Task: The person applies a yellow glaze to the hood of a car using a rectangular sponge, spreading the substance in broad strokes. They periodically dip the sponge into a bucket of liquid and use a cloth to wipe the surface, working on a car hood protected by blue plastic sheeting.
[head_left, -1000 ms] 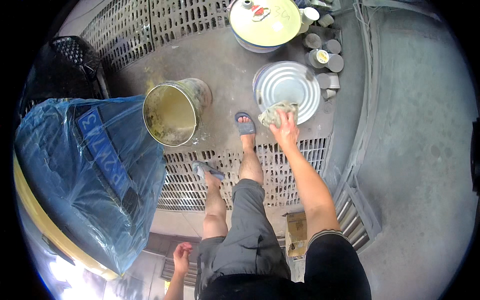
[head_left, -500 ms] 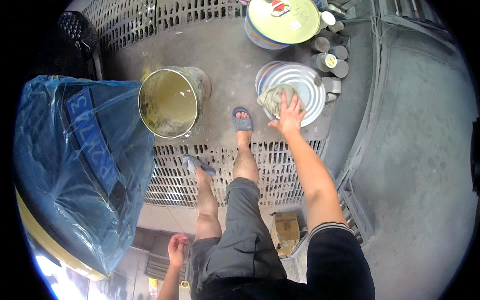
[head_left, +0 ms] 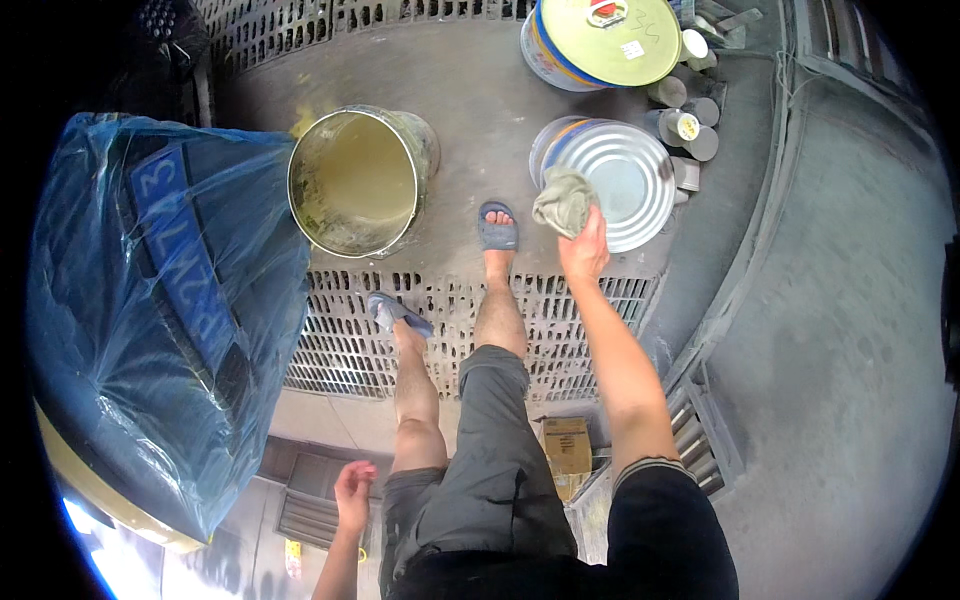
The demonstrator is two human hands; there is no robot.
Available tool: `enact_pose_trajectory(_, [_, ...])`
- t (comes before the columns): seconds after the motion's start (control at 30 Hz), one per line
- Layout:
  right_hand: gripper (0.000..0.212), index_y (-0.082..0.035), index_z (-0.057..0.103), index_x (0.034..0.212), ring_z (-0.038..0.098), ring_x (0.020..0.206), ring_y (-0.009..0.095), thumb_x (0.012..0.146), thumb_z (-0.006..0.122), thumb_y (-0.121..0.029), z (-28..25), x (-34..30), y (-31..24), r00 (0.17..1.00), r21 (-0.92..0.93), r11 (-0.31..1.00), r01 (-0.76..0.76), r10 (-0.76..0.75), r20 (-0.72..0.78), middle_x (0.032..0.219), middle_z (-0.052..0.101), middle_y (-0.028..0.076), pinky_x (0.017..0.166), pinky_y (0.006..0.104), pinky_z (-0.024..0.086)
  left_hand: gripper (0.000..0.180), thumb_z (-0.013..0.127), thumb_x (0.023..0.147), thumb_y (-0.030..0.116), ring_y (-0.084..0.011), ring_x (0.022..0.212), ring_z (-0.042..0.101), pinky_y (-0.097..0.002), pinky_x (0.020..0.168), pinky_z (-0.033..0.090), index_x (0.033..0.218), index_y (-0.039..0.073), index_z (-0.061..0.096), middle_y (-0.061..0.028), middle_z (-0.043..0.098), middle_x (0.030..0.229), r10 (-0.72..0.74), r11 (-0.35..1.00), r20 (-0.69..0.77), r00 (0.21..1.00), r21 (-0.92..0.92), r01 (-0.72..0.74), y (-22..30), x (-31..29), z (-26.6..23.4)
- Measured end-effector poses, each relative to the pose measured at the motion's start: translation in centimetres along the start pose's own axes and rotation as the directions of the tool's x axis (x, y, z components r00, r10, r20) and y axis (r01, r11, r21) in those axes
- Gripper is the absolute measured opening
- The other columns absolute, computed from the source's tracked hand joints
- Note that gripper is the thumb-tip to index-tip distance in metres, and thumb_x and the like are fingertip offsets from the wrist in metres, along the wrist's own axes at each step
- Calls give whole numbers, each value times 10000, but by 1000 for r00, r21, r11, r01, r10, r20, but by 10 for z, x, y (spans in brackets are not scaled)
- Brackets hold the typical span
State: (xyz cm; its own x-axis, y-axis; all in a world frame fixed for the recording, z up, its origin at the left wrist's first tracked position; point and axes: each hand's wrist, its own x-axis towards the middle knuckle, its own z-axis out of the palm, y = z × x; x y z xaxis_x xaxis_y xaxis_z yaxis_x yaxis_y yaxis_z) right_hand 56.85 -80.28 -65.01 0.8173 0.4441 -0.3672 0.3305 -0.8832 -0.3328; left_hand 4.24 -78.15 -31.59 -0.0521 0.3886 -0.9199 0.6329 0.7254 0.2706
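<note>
My right hand (head_left: 583, 250) reaches forward and grips a crumpled grey-green rag (head_left: 563, 200), lifted at the near-left edge of a round silver metal lid (head_left: 625, 185) that tops a can on the floor. My left hand (head_left: 353, 492) hangs low beside my left thigh, fingers loosely apart and holding nothing. An open metal bucket (head_left: 355, 180) with a yellowish stained inside stands on the floor to the left of my feet, which are in grey sandals.
A big object wrapped in blue plastic sheet (head_left: 160, 310) fills the left. A yellow-lidded drum (head_left: 610, 40) and several small cans (head_left: 690, 125) stand at the back right. A perforated floor grate (head_left: 440, 310) runs under my feet. A small cardboard box (head_left: 566, 445) lies near my right leg.
My right hand has lifted the rag from the lid's surface and drawn it toward the lid's near-left edge. The view has shifted so the bucket and lid sit lower in the picture.
</note>
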Motion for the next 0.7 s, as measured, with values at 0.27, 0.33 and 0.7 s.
enact_pose_trajectory(0.27, [768,-188,485,1527,668,1165,411,821,786,-209,5,71,-55,984,-86,991,-103,114,136,1312,637,183,963,521,549,256,541,1009,-25,-137,994,690,-287,875,533,1242,26,635,-45,746,1116,-37,998,32,999,-44,39,21,25,10])
enact_pose_trajectory(0.33, [759,-217,508,1526,677,1170,396,817,782,-220,-6,89,-64,964,-163,985,-61,101,246,1301,664,176,975,514,551,255,544,1019,-12,-142,1019,684,-291,901,529,1257,16,634,-54,738,1139,-15,994,57,998,-111,21,35,29,16])
enact_pose_trajectory(0.7, [586,-110,588,1388,641,1207,424,815,706,-146,10,84,-26,998,-6,1000,-18,18,-58,1301,687,198,1007,509,516,194,556,1078,89,-123,986,670,-283,900,496,1234,15,645,-59,740,1034,66,989,-2,998,-130,-66,72,6,4])
